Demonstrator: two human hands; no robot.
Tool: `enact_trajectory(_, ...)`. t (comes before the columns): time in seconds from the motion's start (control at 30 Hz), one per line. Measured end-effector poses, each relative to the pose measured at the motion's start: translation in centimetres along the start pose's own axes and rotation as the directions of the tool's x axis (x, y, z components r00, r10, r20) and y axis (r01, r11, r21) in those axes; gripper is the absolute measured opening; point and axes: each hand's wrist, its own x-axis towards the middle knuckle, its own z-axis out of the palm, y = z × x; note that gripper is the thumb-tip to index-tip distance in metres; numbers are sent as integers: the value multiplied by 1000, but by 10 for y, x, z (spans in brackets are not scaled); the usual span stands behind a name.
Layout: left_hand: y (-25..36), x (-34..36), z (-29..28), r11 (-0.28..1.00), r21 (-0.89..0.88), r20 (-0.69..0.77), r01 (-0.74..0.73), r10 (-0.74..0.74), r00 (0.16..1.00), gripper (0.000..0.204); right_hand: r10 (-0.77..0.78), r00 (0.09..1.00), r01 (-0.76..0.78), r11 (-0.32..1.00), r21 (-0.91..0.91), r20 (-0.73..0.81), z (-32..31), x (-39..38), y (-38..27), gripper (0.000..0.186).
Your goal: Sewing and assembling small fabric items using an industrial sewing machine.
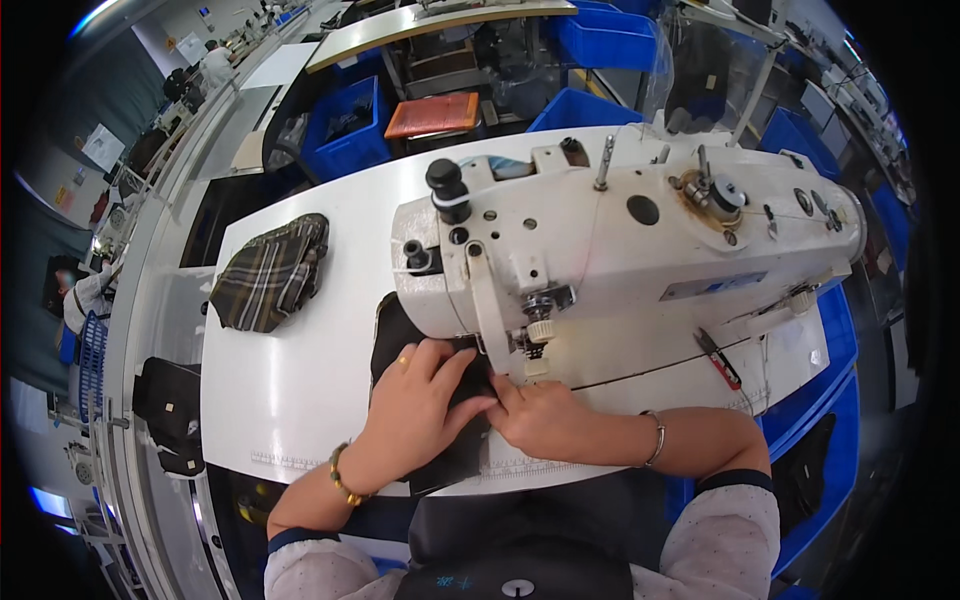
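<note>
A piece of black material (396, 338) lies under the head of a white sewing machine (610, 250) and hangs over the table's front edge. My left hand (420, 400) rests on it with fingers stretched out and thumb spread, just left of the needle area. At the material's right edge, my right hand (545, 418) pinches it with bent fingers, close below the presser area. Both thumbs nearly meet. My fingers and the machine head hide the needle and the exact stitching spot.
A plaid fabric piece (272, 275) lies on the white table (290, 390) at left. Red-and-black snips (718, 360) lie at right. Black pieces (168, 405) hang beyond the left edge. Blue bins (345, 125) and an orange-topped stool (432, 115) stand behind. Two people work far left.
</note>
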Motion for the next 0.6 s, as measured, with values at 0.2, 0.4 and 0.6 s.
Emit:
enact_trajectory(0.2,30,-62,-16,999,52,170,2,-11,985,48,50,996,-43,994,-96,71,-1,3,-2,33)
enact_trajectory(0.4,17,-58,-39,961,-245,95,127,-106,990,20,81,991,-71,992,-100,106,-4,3,1,30)
enact_trajectory(0.6,14,-56,-40,949,-282,-67,142,-167,984,21,-205,964,199,979,-49,-172,8,4,-1,28)
